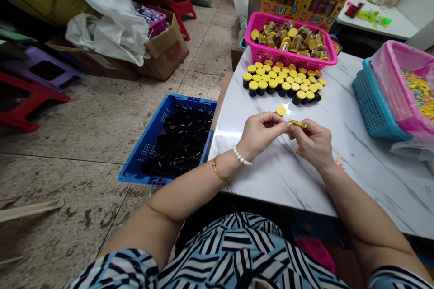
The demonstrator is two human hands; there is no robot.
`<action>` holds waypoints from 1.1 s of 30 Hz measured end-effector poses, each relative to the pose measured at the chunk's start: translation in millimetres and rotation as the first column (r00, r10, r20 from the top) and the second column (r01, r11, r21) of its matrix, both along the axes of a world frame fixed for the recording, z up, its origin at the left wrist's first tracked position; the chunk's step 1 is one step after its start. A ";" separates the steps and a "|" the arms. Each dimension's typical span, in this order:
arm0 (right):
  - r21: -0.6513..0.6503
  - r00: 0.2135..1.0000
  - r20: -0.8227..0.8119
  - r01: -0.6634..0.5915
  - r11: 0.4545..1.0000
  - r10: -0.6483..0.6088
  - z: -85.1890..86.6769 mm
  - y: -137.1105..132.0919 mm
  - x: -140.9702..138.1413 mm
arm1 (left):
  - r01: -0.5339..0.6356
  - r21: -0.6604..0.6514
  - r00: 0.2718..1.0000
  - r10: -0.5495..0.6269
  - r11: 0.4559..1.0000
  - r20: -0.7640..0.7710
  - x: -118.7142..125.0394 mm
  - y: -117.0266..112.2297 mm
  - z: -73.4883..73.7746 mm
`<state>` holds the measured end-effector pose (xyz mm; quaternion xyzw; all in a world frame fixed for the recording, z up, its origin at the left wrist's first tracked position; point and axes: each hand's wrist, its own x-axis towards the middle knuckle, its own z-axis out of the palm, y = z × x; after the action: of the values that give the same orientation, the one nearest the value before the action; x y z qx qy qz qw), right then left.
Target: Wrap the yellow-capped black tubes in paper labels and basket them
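My left hand [258, 134] and my right hand [316, 142] meet over the table's near part. A small flat yellow printed piece [297, 123], which looks like a label, is pinched between their fingertips; part of it is hidden by the fingers. Just beyond my left hand stands a single yellow-capped piece [280, 110], its lower part covered. Farther off, several rows of small black containers with yellow lids [271, 84] stand upright close together, and one at the right end leans over. Below my right fingers, a bit of yellow and red print [300, 150] shows.
A pink basket [291, 58] of labelled containers stands at the table's back. Left of the table, a blue crate [135, 162] holds black pieces. On the right are a teal basket [376, 104] and a pink lined basket [389, 72] with colourful bits. Tiny beads [340, 162] lie by my right wrist.
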<state>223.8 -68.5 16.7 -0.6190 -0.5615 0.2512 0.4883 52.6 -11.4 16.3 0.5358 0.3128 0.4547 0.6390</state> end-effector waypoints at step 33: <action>0.182 0.940 0.337 -0.114 0.977 0.047 -5.8 43.6 15.1 | 0.124 -0.285 0.992 -0.120 0.950 0.029 -12.4 25.3 1.2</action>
<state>238.9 -25.0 10.9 -0.5769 -0.6825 0.1064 0.4360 40.2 13.9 17.6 0.4533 0.3380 0.3674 0.7384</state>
